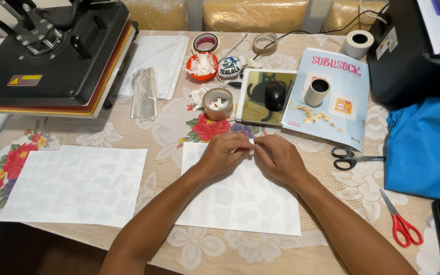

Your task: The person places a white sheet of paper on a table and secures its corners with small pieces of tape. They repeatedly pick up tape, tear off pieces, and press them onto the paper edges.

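My left hand [223, 154] and my right hand [279, 159] meet over the top edge of a white printed sheet [240, 201] lying on the flowered tablecloth. Both pinch a small white piece [249, 145] between their fingertips. A second white sheet [75, 184] with faint shapes lies to the left of my forearms. Just beyond my hands stands a roll of tape [218, 103] with white scraps inside.
A black heat press [52, 51] fills the far left. A black mouse [275, 95] sits on a cat-print pad, beside a light blue package [329, 97]. Black scissors [350, 158], red scissors [401, 219], blue fabric [426, 147] and a black printer [413, 51] lie right.
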